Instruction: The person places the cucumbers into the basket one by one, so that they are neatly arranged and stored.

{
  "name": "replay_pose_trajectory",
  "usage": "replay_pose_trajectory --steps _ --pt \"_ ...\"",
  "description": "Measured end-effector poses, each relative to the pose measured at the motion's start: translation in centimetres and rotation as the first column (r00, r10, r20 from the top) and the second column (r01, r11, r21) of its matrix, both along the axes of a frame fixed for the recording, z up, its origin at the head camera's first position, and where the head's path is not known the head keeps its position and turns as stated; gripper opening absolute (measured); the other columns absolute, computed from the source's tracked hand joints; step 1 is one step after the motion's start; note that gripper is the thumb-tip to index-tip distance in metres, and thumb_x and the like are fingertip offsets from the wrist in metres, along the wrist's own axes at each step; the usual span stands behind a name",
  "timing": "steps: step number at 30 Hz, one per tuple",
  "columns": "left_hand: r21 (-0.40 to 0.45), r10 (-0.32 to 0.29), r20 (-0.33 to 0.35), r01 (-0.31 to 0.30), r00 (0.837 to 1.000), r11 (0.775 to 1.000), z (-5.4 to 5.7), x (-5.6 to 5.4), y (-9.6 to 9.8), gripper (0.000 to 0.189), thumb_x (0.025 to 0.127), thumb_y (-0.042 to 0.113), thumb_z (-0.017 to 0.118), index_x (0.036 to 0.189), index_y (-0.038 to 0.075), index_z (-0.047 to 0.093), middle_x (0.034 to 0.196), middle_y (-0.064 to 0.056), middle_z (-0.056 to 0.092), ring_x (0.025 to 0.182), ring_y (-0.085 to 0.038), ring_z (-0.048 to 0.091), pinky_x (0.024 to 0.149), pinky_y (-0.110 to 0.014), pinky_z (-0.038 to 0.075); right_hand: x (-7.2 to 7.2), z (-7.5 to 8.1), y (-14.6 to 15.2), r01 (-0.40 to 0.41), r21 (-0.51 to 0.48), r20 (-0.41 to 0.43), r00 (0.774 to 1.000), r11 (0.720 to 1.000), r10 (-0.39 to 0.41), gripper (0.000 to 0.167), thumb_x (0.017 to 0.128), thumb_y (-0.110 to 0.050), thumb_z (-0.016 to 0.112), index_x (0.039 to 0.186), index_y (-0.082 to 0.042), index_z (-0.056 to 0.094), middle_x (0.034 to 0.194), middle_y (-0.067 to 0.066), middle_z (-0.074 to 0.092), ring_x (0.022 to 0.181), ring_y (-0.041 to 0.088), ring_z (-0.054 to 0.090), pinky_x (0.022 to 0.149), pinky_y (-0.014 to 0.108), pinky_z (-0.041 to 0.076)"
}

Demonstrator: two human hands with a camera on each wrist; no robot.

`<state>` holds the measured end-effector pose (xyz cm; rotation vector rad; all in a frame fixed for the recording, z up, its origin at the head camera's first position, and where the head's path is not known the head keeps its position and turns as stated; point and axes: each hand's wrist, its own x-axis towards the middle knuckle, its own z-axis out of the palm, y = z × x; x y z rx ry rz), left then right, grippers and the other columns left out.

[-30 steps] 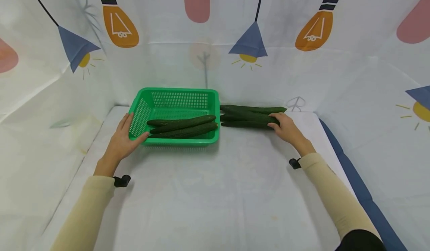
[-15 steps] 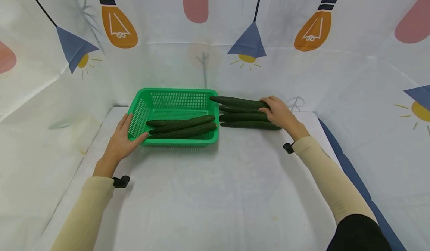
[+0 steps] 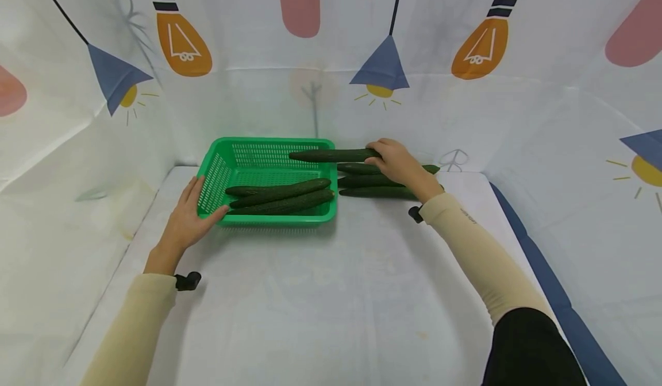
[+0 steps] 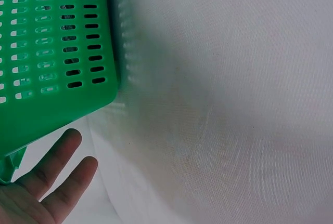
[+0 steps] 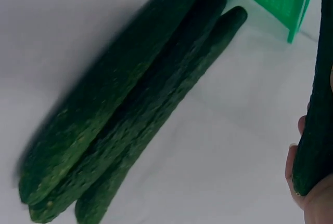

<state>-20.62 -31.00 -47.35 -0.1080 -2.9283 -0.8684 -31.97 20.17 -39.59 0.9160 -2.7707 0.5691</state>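
My right hand (image 3: 398, 162) grips one end of a dark green cucumber (image 3: 331, 155), whose other end reaches over the back right part of a green plastic basket (image 3: 279, 220). In the right wrist view, the held cucumber (image 5: 318, 115) shows at the right edge with fingers curled round it. Several cucumbers (image 3: 281, 195) lie inside the basket near its front wall. My left hand (image 3: 188, 219) rests at the basket's left side with the fingers spread; in the left wrist view, two straight fingers (image 4: 54, 164) show beside the basket's wall (image 4: 57, 94).
Three cucumbers (image 5: 130, 99) lie side by side on the white table (image 3: 320, 305), right of the basket and partly under my right arm. A white cloth wall (image 3: 248, 99) with printed lamps stands close behind. Dark blue fabric (image 3: 548, 271) runs along the table's right side.
My right hand has lifted one cucumber from the pile and carried it left, so its tip now hangs over the basket. The left hand stays at the basket's side.
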Motion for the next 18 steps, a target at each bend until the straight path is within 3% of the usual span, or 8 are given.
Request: replay_pose_trajectory --steps 7,18 --pt "-0.002 -0.003 -0.007 0.003 1.0 1.0 0.0 0.0 0.1 0.1 0.096 0.059 0.061 0.168 0.023 0.002 0.174 -0.013 0.003 0.148 -0.06 0.024 0.104 -0.084 0.026 0.1 0.3 -2.6 -0.042 0.021 0.013 0.999 0.999 0.042 0.041 0.1 -0.026 0.068 0.13 0.002 0.065 0.117 0.019 0.069 0.107 0.033 0.067 0.094 0.044 0.056" --pt "-0.012 -0.001 -0.014 0.001 1.0 1.0 0.1 0.0 0.1 0.1 0.096 0.059 0.061 0.168 0.022 0.003 0.174 -0.014 0.003 0.149 -0.058 0.023 0.105 -0.084 0.026 -0.1 0.2 -4.1 -0.063 0.018 0.056 0.997 0.998 0.061 0.042 0.101 -0.025 0.066 0.134 0.001 0.063 0.122 0.019 0.067 0.109 0.033 0.066 0.094 0.043 0.056"
